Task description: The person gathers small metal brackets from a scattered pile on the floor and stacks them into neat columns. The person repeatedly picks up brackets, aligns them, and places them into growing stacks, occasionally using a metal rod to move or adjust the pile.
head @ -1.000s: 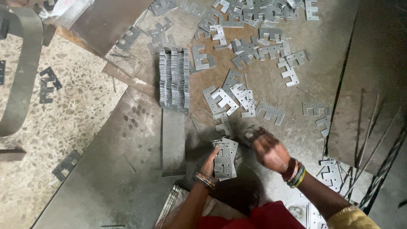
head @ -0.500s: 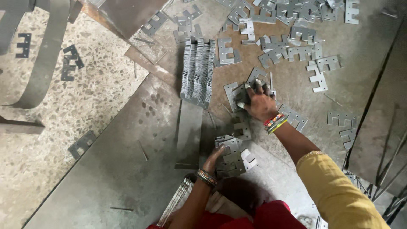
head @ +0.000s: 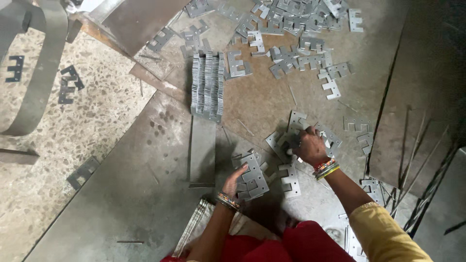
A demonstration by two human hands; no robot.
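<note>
My left hand (head: 236, 180) grips a small stack of flat E-shaped metal plates (head: 253, 176), held just above the floor sheet. My right hand (head: 308, 147) reaches out over a few loose E-shaped plates (head: 295, 121) lying on the brown metal sheet, its fingers closed on one of them (head: 287, 141). Bangles ring both wrists. A yellow sleeve covers my right forearm.
A tidy upright row of stacked plates (head: 208, 85) stands ahead, on a long metal strip (head: 202, 150). Many loose plates (head: 291, 29) are scattered at the top. A dark metal sheet (head: 427, 87) lies at right, thin rods (head: 427, 184) beside it. Speckled floor with stray plates (head: 68, 83) is at left.
My right hand went out to the loose plates ahead and has drawn back a little, fingers on a plate. My left hand has kept hold of its stack.
</note>
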